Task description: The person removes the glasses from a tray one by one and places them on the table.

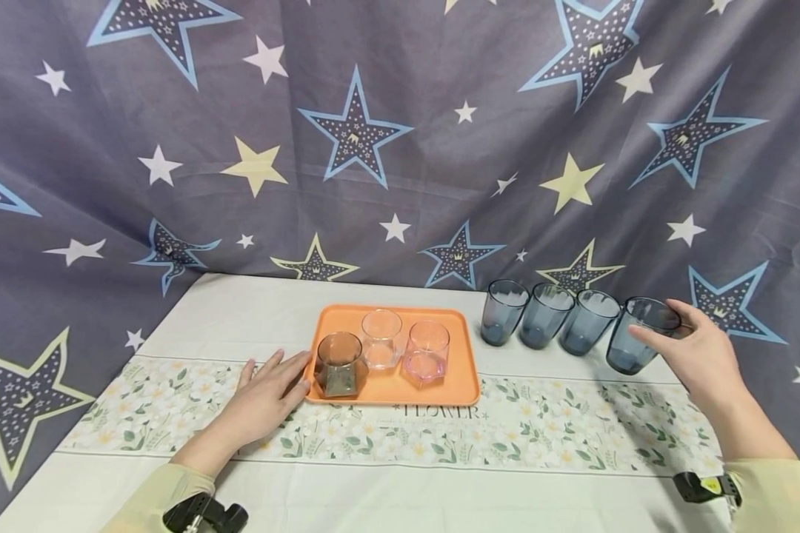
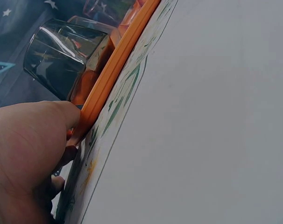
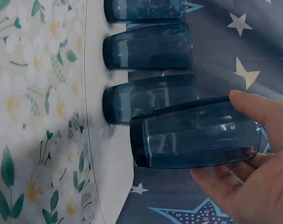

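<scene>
My right hand (image 1: pixel 703 355) grips a blue drinking glass (image 3: pixel 193 133) near its rim, thumb on one side and fingers on the other. This glass is tilted slightly, at the right end of a row with three more blue glasses (image 1: pixel 503 314). An orange tray (image 1: pixel 387 394) lies left of them, bearing a grey-brown glass (image 1: pixel 340 363), a clear glass (image 1: pixel 381 337) and a pink-tinted glass (image 1: pixel 428 352). My left hand (image 1: pixel 267 400) touches the tray's left edge with fingers spread; in the left wrist view the thumb (image 2: pixel 62 114) is right at the rim.
A white tablecloth (image 1: pixel 347 496) with a floral band (image 1: pixel 547 437) covers the table. Behind it hangs a dark star-patterned curtain (image 1: pixel 440 148), close to the row of blue glasses.
</scene>
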A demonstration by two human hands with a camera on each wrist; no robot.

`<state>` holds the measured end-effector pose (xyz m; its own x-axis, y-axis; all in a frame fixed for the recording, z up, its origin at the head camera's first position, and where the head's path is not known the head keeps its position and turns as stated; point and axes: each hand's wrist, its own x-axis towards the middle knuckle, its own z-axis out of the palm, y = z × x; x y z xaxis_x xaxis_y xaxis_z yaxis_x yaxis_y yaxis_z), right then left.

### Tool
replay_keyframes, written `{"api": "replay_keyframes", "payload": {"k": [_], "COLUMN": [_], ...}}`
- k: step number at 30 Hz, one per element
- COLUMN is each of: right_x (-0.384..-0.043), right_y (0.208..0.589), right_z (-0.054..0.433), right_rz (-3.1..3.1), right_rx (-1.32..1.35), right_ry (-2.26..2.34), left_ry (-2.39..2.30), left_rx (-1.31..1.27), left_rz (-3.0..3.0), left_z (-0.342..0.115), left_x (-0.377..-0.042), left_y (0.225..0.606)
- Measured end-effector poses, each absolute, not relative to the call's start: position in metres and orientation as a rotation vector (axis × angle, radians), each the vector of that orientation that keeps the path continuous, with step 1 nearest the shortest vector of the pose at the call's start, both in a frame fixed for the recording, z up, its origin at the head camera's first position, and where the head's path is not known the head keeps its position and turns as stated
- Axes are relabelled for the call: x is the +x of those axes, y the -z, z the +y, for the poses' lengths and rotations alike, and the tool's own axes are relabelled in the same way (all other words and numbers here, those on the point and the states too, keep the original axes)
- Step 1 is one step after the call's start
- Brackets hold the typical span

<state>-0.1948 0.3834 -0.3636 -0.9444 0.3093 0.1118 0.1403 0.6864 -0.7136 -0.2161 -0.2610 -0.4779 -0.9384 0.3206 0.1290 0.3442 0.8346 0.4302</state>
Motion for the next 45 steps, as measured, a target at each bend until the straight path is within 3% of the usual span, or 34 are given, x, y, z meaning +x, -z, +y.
{"api": "replay_keyframes", "payload": {"k": [45], "right_x": [-0.246], "right_y": [0.402], "right_z": [0.407], "right_rz": [-2.581], "right_rx": [-0.546], "right_ry": [-1.108], "left_ry": [0.697], "left_rx": [-0.507], "left_rz": [-2.973], "left_z": [-0.261], "left_x": [-0.216], "left_y": [0.479]}}
